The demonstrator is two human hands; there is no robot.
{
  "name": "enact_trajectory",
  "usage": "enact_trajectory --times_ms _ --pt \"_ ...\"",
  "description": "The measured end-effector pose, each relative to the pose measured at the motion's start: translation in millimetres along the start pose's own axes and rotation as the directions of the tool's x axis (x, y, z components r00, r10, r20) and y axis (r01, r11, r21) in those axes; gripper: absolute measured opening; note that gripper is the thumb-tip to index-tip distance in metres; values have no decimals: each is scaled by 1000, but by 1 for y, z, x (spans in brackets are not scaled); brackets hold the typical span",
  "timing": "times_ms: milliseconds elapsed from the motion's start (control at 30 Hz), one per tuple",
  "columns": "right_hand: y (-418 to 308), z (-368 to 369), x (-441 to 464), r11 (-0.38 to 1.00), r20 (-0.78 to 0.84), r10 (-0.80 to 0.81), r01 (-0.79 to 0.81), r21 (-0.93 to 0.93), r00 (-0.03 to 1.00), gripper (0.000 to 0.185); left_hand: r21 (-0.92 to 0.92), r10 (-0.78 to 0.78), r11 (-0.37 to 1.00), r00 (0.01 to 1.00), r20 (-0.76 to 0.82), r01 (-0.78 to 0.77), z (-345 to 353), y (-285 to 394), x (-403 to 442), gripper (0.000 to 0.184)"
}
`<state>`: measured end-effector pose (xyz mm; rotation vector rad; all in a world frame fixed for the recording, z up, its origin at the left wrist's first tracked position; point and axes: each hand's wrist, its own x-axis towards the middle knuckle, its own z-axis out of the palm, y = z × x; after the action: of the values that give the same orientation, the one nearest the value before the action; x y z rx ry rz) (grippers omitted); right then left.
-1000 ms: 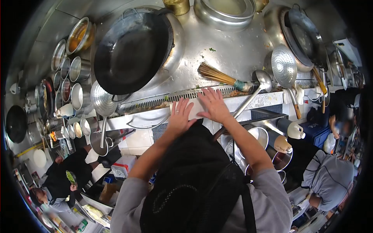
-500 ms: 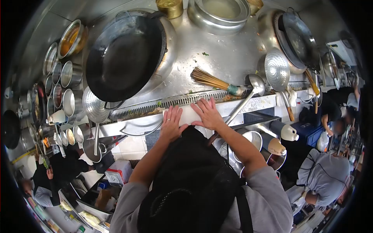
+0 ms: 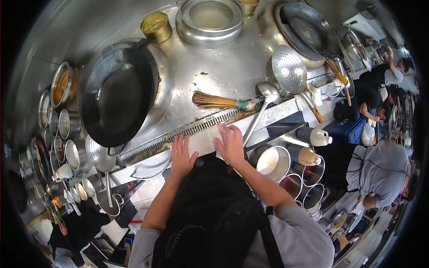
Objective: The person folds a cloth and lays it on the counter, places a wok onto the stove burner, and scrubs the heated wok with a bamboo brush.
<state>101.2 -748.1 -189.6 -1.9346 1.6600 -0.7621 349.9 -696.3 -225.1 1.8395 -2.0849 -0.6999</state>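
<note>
My left hand (image 3: 182, 156) lies with fingers apart on the front edge of the steel stove, at the left end of a pale folded cloth or sheet (image 3: 202, 142). At the other end of it, my right hand (image 3: 231, 145) rests with its fingers spread; neither hand holds anything. Beyond my right hand lies a bamboo brush (image 3: 219, 101) with a green-bound end. A steel ladle (image 3: 268, 94) leans over the edge beside it. The large black wok (image 3: 118, 96) sits to the left, with a perforated skimmer (image 3: 99, 154) below it.
At the right are a second wok (image 3: 311, 30) and skimmer (image 3: 289, 69). Steel pots (image 3: 273, 164) and jugs (image 3: 320, 137) stand below the edge. Bowls and cups (image 3: 71, 154) line the left. Co-workers (image 3: 377, 174) stand at the right and the lower left.
The view has turned to the right, so the stove items sit further left in it. My hands stay on the edge and are slightly further apart, showing more of the pale piece between them.
</note>
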Motion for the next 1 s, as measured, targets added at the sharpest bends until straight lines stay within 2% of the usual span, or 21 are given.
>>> enact_trajectory --times_ms 33,100,133,200,233,267,333,367,467,533,600,667,700,733,767,800,867,900,933,1000 --pt "3 0 -15 1000 -19 9 -9 1 1000 65 -13 27 1000 999 -28 -27 -5 4 5 74" --pt "14 2 -50 971 -214 238 -235 39 947 58 -32 65 997 996 -56 -67 -7 7 15 72" --pt "16 2 -66 968 -239 250 -248 40 938 58 -58 86 994 992 -90 -91 -8 9 21 69" --pt "16 2 -85 921 -185 388 -386 48 903 62 -62 152 986 985 -80 -157 -12 19 41 68" --pt "14 5 -92 897 -180 441 -440 48 879 72 -69 187 979 980 -69 -191 -15 24 51 67" --pt "13 9 -95 889 -208 455 -454 54 866 72 -69 219 972 974 -61 -222 -14 26 65 67" --pt "15 20 -97 780 -133 622 -596 189 772 77 -7 399 917 915 -67 -400 -9 34 103 63" --pt "17 27 -97 802 -165 597 -591 88 785 88 17 454 891 888 -70 -454 -10 43 124 60" --pt "4 24 -92 741 -245 669 -657 140 702 93 23 542 840 840 33 -543 1 68 181 53" --pt "-3 15 -88 682 -284 726 -708 184 626 96 39 635 771 772 39 -636 20 76 214 49" --pt "-6 13 -93 721 -314 666 -692 38 676 93 111 654 737 745 135 -667 39 87 240 47" --pt "-21 1 -100 717 -252 686 -692 79 682 90 161 640 717 732 234 -678 65 91 262 41" --pt "-24 5 -109 745 -283 658 -657 111 698 91 170 652 710 729 209 -684 80 87 269 36" --pt "-44 -6 -115 730 -287 675 -672 125 680 90 215 588 703 725 360 -677 65 108 265 39" --pt "-53 -7 -126 775 -350 621 -615 142 701 87 239 613 668 703 361 -705 73 100 270 46" --pt "-72 -21 -135 770 -331 631 -618 158 701 83 264 627 633 682 377 -728 86 91 280 54" --pt "-92 -41 -154 802 -433 581 -577 159 689 81 274 602 632 682 416 -725 93 90 288 55" --pt "-98 -46 -159 759 -457 636 -610 227 622 62 295 585 624 683 437 -723 99 87 295 55" --pt "-104 -51 -164 744 -487 648 -624 240 586 62 298 609 588 654 448 -752 103 85 301 51" --pt "-117 -64 -177 692 -395 714 -670 269 578 36 302 649 521 600 468 -798 102 90 305 48"
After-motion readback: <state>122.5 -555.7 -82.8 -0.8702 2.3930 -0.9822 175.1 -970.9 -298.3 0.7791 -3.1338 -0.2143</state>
